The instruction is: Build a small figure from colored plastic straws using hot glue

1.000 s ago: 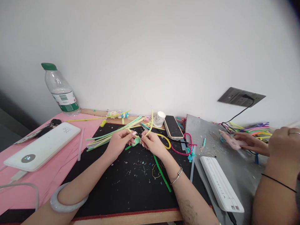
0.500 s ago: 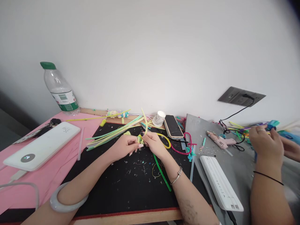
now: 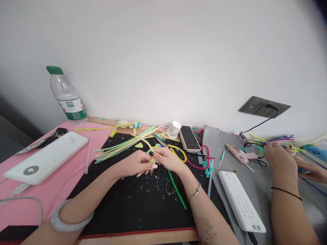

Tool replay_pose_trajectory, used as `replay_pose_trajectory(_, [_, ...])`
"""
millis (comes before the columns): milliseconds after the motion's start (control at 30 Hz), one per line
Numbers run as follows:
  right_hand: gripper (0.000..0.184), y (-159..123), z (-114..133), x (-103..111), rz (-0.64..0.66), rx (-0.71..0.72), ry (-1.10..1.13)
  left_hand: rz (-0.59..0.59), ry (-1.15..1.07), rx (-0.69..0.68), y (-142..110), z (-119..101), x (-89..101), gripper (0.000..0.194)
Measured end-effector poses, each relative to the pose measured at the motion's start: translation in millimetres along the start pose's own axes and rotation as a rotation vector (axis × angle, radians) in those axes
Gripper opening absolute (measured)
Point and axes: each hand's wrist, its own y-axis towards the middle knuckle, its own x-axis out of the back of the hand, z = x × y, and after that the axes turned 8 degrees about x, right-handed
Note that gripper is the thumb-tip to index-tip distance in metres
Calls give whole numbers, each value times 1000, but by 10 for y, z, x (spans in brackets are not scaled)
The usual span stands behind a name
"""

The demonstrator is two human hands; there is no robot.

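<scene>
Ok so the stem (image 3: 146,142) is up over the black mat (image 3: 120,211), clamped in both hands: the left hand (image 3: 139,162) pinches it low, the right hand (image 3: 168,158) has its thumb pressed on it just above, and the free end pokes out toward the bundle (image 3: 122,148). Looks like a bending or twisting step to me, though fingers hide the exact spot. Next move, I'd say, calls for a firm left grip while the right works the loose length.

upside down, the left white power bank (image 3: 47,157) reads "35w" (image 3: 74,137); its lit digits (image 3: 31,169) are unclear.
</scene>
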Motion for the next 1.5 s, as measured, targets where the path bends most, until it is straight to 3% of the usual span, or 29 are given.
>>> replay_pose_trajectory(100, [43,2,12,-9,-53,-12,-46,-7,-15,1,-1,-12,-8,31])
replay_pose_trajectory(300, [40,26,-71,-44,-376,-28,-80,-292,77,-113,34,-5,-16,25])
replay_pose_trajectory(400, [42,36,-104,-54,-425,-37,-87,-434,233,-213,42,-1,-12,20])
replay_pose_trajectory(600, [42,34,-135,-73,-436,-39,-112,-576,482,-435,45,33,0,22])
replay_pose_trajectory(1067, [37,36,-122,-71,-410,-92,-171,-579,584,-539,64,87,9,30])
replay_pose_trajectory(1500, [33,43,-143,-55,-360,-95,-159,-536,585,-475,46,85,11,29])
